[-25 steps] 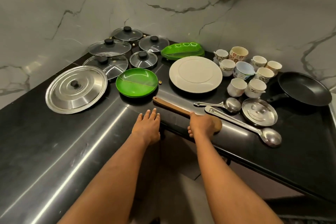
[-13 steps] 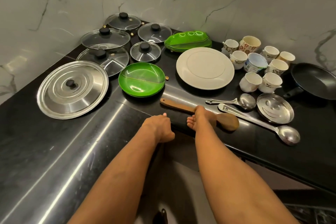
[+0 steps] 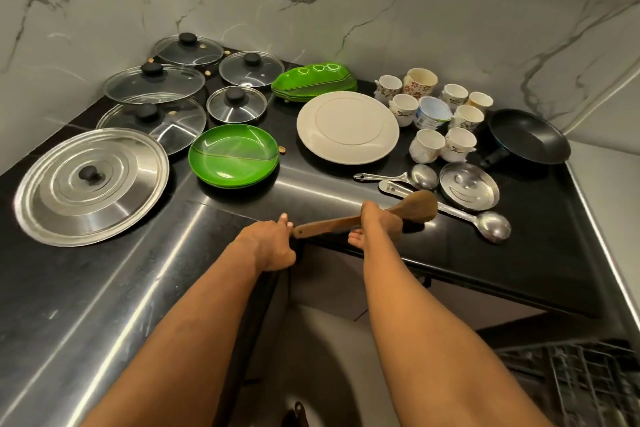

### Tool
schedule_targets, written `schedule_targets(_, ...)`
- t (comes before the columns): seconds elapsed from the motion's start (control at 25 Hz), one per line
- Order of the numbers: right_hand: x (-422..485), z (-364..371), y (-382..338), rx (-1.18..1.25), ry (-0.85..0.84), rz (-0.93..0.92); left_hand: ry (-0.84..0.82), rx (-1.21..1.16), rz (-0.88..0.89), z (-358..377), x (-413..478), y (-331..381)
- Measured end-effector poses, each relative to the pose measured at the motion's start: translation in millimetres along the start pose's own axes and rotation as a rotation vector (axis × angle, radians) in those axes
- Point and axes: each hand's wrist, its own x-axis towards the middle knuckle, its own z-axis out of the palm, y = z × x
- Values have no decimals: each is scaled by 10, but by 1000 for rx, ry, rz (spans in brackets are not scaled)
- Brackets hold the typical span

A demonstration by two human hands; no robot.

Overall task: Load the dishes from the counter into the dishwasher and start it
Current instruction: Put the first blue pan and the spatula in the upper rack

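One hand is doing the carrying. The right hand (image 3: 379,222) is closing its grip round the middle of the wooden spatula's (image 3: 420,206) handle and holding it clear of the dark surface (image 3: 104,288). The rounded head is tilting up toward the far right, probably so it passes over the metalware beneath without knocking it.

The left hand (image 3: 272,244) is sitting at the near edge of the surface with its fingers curled, right beside the butt of the handle. Whether its grip is on the wood or only bracing there, I cannot tell.

Just beyond the spatula head, a long steel ladle (image 3: 491,225) and a shorter ladle (image 3: 424,177) are lying side by side, with a small steel lid (image 3: 469,186) to their right. Farther out, a cluster of cups (image 3: 426,146) is standing between a white plate (image 3: 348,128) and a black frying pan (image 3: 530,137).

To the left, stacked round green plates (image 3: 233,156), green leaf-shaped trays (image 3: 313,81), several glass lids (image 3: 154,83) and a large steel lid (image 3: 91,184) are waiting, grouped by kind.

At the near right, below the surface, the dishwasher rack (image 3: 581,381) is showing, which seems the likely place for the spatula. Nearly all the load is yet to go in.
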Motion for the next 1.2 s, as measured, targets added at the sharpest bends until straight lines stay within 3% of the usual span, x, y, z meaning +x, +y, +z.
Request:
schedule_targets(0.28, -167, -518, 202, 37, -111, -217, 29, 44, -59, -1, -44, 212)
schedule_targets(0.4, -219, -819, 332, -19, -246, -266, 170, 116, -45, 195, -29, 421)
schedule_targets(0.52, -163, -1183, 526, -162, -343, -344, 271, 98, 85, 459, -124, 809)
schedule_targets(0.72, 5, -1776, 888, -510, -323, -464, 235, 80, 117, 855, -333, 1447)
schedule_targets(1.2, 376, -3469, 1776, -880, -245, -675, 107, -21, 68, 1764, -1028, 2944)
